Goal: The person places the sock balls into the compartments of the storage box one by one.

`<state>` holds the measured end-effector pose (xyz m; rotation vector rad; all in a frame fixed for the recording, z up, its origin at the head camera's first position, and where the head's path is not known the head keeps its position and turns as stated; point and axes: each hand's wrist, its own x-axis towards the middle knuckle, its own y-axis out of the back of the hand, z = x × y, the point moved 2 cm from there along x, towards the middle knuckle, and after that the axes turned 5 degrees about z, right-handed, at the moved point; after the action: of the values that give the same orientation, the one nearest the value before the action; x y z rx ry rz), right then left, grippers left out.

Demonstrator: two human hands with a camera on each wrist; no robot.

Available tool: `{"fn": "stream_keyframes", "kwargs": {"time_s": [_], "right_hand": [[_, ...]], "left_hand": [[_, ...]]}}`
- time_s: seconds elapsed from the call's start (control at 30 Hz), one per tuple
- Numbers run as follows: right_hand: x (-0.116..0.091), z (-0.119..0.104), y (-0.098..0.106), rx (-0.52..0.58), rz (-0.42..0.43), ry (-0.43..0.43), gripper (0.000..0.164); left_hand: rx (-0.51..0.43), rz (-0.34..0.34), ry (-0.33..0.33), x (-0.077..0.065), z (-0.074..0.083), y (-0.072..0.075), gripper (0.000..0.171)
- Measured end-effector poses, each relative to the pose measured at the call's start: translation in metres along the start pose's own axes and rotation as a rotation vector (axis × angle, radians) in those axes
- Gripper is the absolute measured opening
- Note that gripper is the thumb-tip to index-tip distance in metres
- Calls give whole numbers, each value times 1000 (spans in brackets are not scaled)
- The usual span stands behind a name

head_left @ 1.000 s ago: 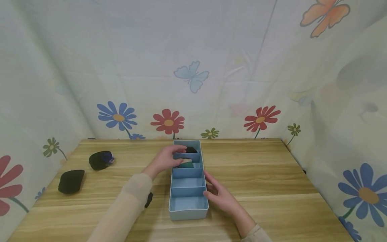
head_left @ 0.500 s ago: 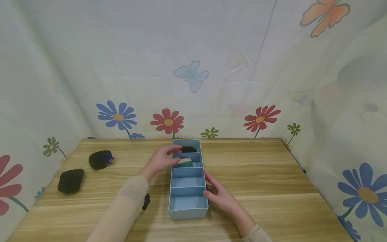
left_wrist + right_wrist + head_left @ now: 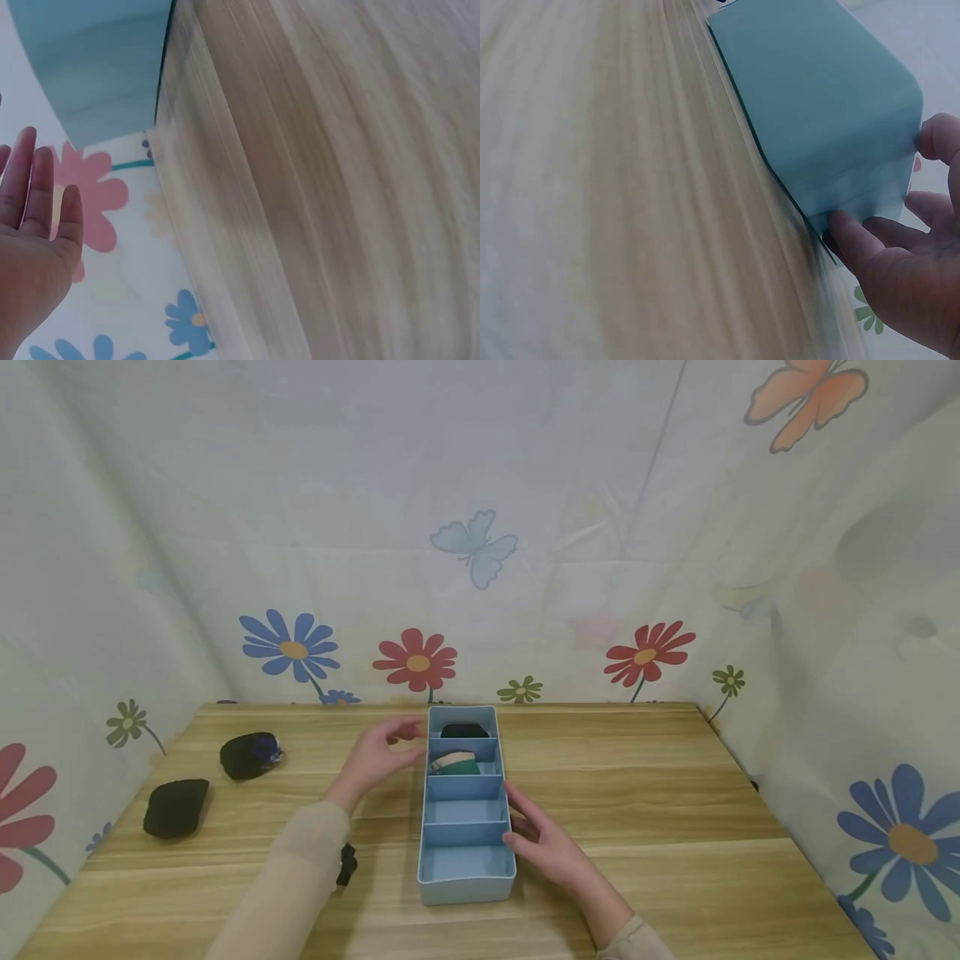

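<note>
A light blue divided storage box (image 3: 467, 892) stands lengthwise on the table. Its farthest compartment holds a folded black cloth (image 3: 465, 732); a folded green and beige cloth (image 3: 459, 766) lies in the compartment nearer to me. My left hand (image 3: 375, 756) hovers just off the box's far left side, fingers extended and nothing in them; the left wrist view shows its spread fingers (image 3: 69, 217) near the box wall (image 3: 97, 67). With relaxed fingers, my right hand (image 3: 555, 853) touches the box's right side; in the right wrist view its fingertips (image 3: 847, 229) rest on the wall.
At the left of the wooden table (image 3: 637, 793) lie a black folded cloth bundle (image 3: 176, 810) and another with a blue-purple patch (image 3: 247, 756). A small black object (image 3: 347, 865) is partly hidden by the left forearm. A flowered curtain (image 3: 555, 593) hangs behind.
My left hand has let go of the green and beige cloth and drawn back left out of the box. The cloth stays in its compartment. The right hand has not moved.
</note>
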<state>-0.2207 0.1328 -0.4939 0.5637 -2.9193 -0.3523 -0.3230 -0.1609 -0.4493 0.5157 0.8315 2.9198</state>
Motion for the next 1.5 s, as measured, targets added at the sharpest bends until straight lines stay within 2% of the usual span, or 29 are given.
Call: {"fn": "stream_keyframes", "kwargs": {"time_s": [0.33,0.77,0.93,1.2,1.37,1.5], "right_hand": [[0,-1,0,-6,-2,-5,70],[0,-1,1,-19,-2,1,70],[0,-1,1,-27,-1,6,69],[0,-1,0,-40,-5,19,69],[1,1,0,-43,4,7,69],[1,2,0,-45,10,-2,69]], "left_hand": [[43,81,50,-8,-18,21,56],[55,202,104,-25,-45,57,58],[54,254,119,-35,-48,72,57],[132,307,141,-55,-55,100,61],[145,317,155,-68,-65,115,64],[173,317,190,-77,-71,126,67]]}}
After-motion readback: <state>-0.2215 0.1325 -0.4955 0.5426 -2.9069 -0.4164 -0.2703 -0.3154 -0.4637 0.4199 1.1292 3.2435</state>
